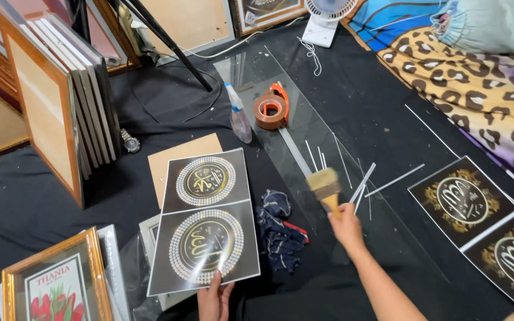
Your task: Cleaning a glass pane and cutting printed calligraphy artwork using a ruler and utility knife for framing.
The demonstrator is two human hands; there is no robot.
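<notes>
The right hand (347, 224) grips a paintbrush (325, 185) over the glass sheet (304, 128) at frame centre. The left hand (214, 297) pinches the printed sheet (207, 221), lower centre. The print appears not yet framed; glass cleaning seems underway.

Both hands (215, 297) (347, 224) gripping (right arm stretched forward)
</notes>
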